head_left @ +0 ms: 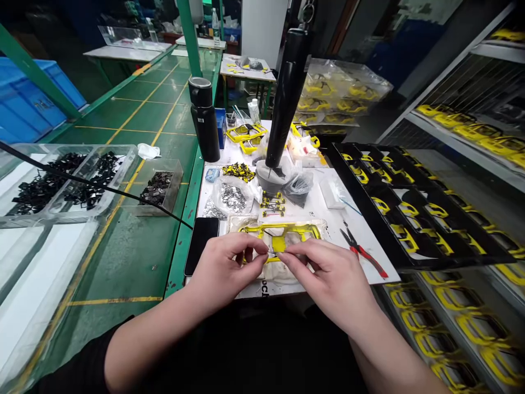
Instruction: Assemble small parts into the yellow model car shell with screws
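Observation:
My left hand [227,268] and my right hand [328,273] meet over a yellow plastic frame [283,232] that lies in a pale fixture on the white bench top [328,210]. Both hands pinch with thumb and forefinger at the frame's near edge, around a small dark part [271,253] too tiny to name. A thin metal pin rises from that spot. Just beyond the frame lie several small yellow-and-black pieces [273,203].
A black hanging screwdriver [287,93] points down at the bench. Red-handled pliers [363,253] lie to the right, a phone [200,243] to the left. Black trays with yellow frames [410,210] fill the right. Clear bins of black parts [61,183] and a black flask [205,117] stand left.

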Available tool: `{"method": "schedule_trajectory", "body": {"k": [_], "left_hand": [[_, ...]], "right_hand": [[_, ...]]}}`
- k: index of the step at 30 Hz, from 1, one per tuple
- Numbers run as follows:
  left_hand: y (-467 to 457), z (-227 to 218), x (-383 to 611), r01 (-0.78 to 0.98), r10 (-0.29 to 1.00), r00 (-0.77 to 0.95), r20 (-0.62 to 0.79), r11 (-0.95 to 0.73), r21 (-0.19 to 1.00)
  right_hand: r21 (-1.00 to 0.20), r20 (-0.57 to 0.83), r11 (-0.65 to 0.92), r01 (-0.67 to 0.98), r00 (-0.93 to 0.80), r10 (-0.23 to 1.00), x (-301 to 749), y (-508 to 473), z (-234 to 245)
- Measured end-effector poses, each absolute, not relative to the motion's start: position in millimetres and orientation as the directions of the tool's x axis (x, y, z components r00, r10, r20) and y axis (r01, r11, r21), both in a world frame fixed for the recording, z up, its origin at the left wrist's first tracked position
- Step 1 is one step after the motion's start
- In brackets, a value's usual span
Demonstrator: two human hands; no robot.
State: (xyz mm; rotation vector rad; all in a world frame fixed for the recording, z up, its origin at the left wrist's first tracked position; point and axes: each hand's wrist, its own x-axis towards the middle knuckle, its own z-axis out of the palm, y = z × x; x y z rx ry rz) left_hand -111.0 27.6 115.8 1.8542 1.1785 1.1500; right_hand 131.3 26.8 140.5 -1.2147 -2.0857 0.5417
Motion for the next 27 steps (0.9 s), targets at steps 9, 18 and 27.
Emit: {"method": "schedule_trajectory", "body": {"k": [9,18,27], "left_hand": [[33,116,-118,0.407,0.91,0.24,0.339,-0.411,0.816],[65,114,-161,0.713,0.936,0.251,0.248,-0.351,0.607],[68,103,-156,0.862,0.952,0.305,-0.018,-0.268,0.43]], "right_hand": [[-0.593,0.299,0.476,0.65,-0.371,0.879,130,36,138],[-0.359,0.084,0.335,0.871,-0.327,0.941,101,80,108],[-0.238,-0.076,0.305,0.922,-0.331,0.941,78,94,112]]}}
